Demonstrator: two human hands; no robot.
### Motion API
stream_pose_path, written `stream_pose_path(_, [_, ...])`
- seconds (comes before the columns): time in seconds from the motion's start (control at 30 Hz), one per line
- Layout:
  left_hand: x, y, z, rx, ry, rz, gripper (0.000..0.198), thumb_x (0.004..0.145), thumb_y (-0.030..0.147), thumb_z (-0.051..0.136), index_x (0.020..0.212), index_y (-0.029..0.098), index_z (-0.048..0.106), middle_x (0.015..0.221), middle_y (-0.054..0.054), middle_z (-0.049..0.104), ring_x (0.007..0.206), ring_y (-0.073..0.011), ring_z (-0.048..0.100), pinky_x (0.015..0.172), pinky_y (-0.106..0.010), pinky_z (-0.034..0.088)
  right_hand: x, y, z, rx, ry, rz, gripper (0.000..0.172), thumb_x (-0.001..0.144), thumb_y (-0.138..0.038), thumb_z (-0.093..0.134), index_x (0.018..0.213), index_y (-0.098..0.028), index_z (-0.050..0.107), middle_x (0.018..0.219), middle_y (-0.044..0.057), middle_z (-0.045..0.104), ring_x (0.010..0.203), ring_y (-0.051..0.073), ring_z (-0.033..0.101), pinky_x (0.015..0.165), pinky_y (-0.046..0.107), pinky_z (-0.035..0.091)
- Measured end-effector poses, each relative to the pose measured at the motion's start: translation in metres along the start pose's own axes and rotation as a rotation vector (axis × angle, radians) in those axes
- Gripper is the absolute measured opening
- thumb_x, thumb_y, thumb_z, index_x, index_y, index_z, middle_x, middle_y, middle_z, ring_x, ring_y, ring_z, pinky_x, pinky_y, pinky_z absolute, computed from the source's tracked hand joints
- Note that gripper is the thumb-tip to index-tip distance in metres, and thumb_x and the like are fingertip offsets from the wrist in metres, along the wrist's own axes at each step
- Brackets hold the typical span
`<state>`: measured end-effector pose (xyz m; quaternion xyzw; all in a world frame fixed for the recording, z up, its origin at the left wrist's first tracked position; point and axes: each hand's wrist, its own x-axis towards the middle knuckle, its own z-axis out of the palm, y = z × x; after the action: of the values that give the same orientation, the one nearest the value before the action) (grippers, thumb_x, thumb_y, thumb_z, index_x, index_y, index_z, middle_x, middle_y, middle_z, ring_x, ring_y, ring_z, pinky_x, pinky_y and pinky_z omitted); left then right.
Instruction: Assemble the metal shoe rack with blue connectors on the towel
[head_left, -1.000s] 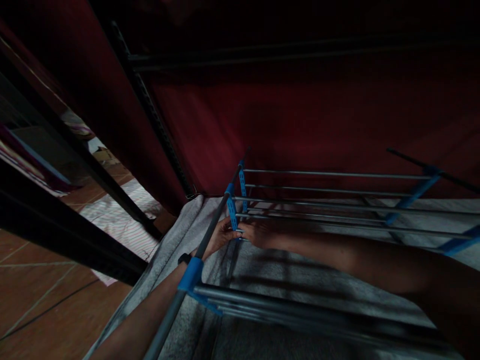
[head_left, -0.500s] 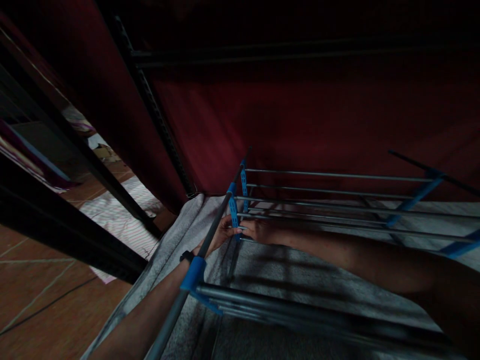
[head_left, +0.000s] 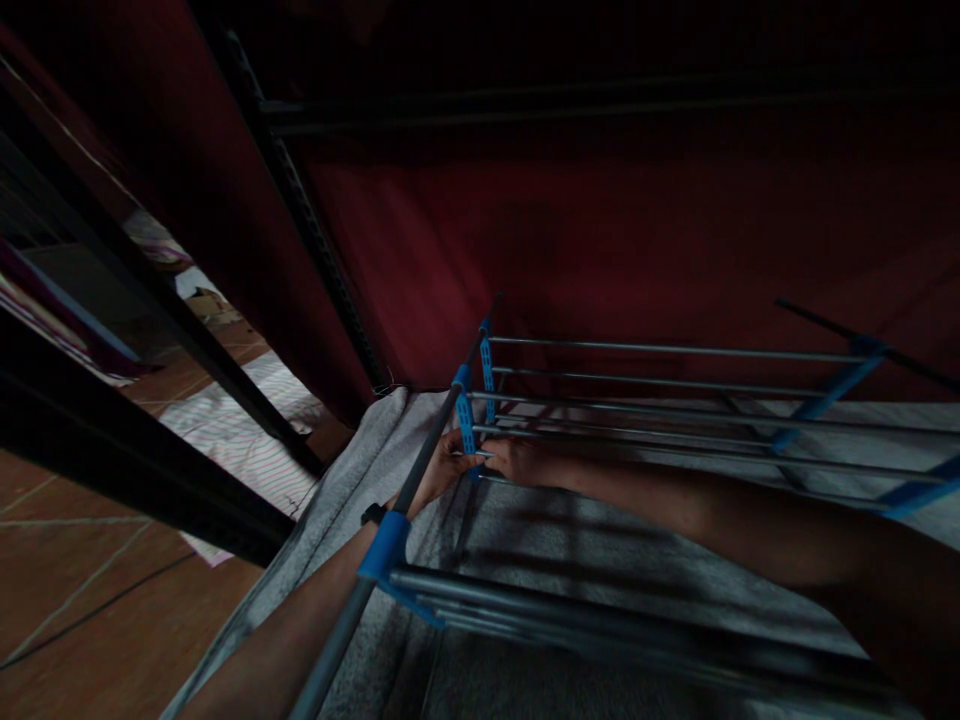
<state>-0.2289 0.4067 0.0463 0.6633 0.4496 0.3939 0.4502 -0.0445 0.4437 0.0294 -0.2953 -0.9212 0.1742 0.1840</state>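
A metal rack with thin grey rods (head_left: 660, 350) and blue plastic connectors (head_left: 466, 421) stands on a grey mat (head_left: 570, 540) inside a dark red fabric enclosure. My left hand (head_left: 439, 470) reaches under the rack's slanted side pole (head_left: 427, 455) and its fingers close on the lower end of the blue connector. My right hand (head_left: 517, 462) comes in from the right and pinches the end of a thin rod where it meets that connector. The light is dim, so the fingertips are hard to make out.
A second blue connector (head_left: 384, 548) joins the near rods (head_left: 600, 625) to the side pole. A black frame bar (head_left: 315, 235) runs up the enclosure's corner. Tiled floor (head_left: 90, 600) and a striped cloth (head_left: 240, 440) lie to the left.
Both hands stay at the blue connector with only slight shifts. The view has drifted a little.
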Motion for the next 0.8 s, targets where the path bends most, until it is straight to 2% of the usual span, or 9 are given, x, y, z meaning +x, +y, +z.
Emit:
stream_pose_path(0.13, [0.000,-0.003,0.001,0.011,0.007,0.010,0.023,0.070,0.034,0.071,0.090,0.022,0.067,0.092,-0.007,0.071,0.092,-0.0271,0.062,0.083,-0.035,0.048,0.000,-0.007,-0.006,0.000,-0.024,0.046,0.012,0.089,-0.014,0.049,0.092,-0.017,0.060,0.088,0.005,0.066,0.077,0.016,0.056,0.074,0.027,0.043])
stream_pose_path(0.3, [-0.002,-0.005,0.003,-0.052,0.016,0.019,0.021,0.071,0.031,0.071,0.088,0.019,0.067,0.094,-0.010,0.070,0.090,-0.0278,0.062,0.084,-0.037,0.048,0.002,-0.012,-0.013,0.013,-0.121,0.150,0.010,0.088,-0.015,0.052,0.087,-0.018,0.061,0.082,0.003,0.065,0.072,0.015,0.056,0.069,0.026,0.043])
stream_pose_path(0.47, [-0.006,-0.006,0.004,0.031,0.076,0.058,0.023,0.075,0.031,0.069,0.093,0.018,0.065,0.097,-0.010,0.069,0.091,-0.0267,0.061,0.085,-0.036,0.048,0.002,-0.009,-0.007,0.033,-0.074,0.134,0.014,0.088,-0.012,0.052,0.091,-0.018,0.064,0.091,0.005,0.069,0.080,0.016,0.060,0.075,0.026,0.045])
stream_pose_path(0.63, [-0.007,-0.004,0.004,0.068,0.063,0.069,0.028,0.076,0.039,0.069,0.090,0.016,0.063,0.091,-0.006,0.067,0.087,-0.0236,0.060,0.084,-0.036,0.049,0.001,-0.010,-0.006,0.039,-0.077,0.168,0.015,0.088,-0.014,0.054,0.093,-0.020,0.066,0.094,0.004,0.070,0.085,0.017,0.062,0.078,0.027,0.046])
stream_pose_path(0.8, [-0.006,-0.005,0.002,0.022,0.023,0.063,0.031,0.075,0.039,0.071,0.092,0.014,0.063,0.095,-0.008,0.067,0.091,-0.0238,0.060,0.089,-0.038,0.048,0.000,-0.012,-0.015,0.094,-0.090,0.192,0.013,0.087,-0.015,0.057,0.093,-0.021,0.067,0.092,0.002,0.071,0.082,0.017,0.061,0.076,0.027,0.046])
